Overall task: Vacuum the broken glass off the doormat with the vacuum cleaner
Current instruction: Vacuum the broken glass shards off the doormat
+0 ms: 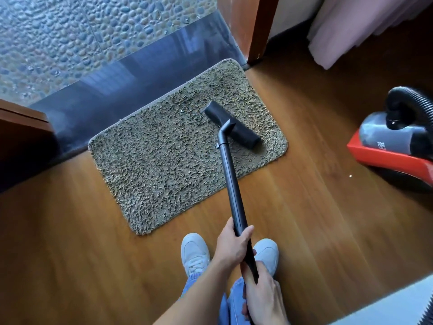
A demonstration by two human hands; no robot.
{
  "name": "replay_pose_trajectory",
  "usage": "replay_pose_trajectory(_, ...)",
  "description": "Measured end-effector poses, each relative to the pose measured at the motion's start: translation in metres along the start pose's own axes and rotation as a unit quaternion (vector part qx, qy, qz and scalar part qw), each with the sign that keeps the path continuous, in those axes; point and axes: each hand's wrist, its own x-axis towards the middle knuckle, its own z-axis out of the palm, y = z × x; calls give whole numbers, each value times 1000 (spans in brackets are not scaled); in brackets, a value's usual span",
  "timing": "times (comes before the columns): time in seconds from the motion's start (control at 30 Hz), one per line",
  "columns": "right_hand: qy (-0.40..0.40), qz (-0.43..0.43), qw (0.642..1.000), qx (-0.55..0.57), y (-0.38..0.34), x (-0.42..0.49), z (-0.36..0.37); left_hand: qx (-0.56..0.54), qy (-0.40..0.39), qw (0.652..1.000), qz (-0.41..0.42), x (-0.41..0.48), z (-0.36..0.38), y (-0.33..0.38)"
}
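Note:
A shaggy brown doormat [164,156] lies on the wooden floor against a dark threshold. The black vacuum floor head [232,125] rests on the mat's right part. A small pale fleck, perhaps a glass shard [181,111], sits on the mat just left of the head. The black wand [230,181] runs from the head down to me. My left hand [233,245] grips the wand higher up. My right hand [262,294] grips its lower end.
The red and grey vacuum body [396,146] with its black ribbed hose [412,102] stands on the floor at the right. A white speck [350,176] lies near it. Wooden door frames stand at left [23,137] and top [255,29]. My white shoes [195,252] are below the mat.

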Motion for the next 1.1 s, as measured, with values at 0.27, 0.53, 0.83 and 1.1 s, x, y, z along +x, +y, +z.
replay_pose_trajectory(0.27,11,-24,999,43,-31,19,-12,42,-18,999,-14,36,5,40)
replay_pose_trajectory(0.53,-20,-16,1000,4,-15,-14,1,18,5,999,-31,-1,-10,10)
replay_pose_trajectory(0.83,-68,12,993,-101,29,-39,10,-42,48,996,-56,-52,-5,-49)
replay_pose_trajectory(1.1,-39,-24,998,-35,9,-29,-3,-26,42,999,-12,-33,-1,-18)
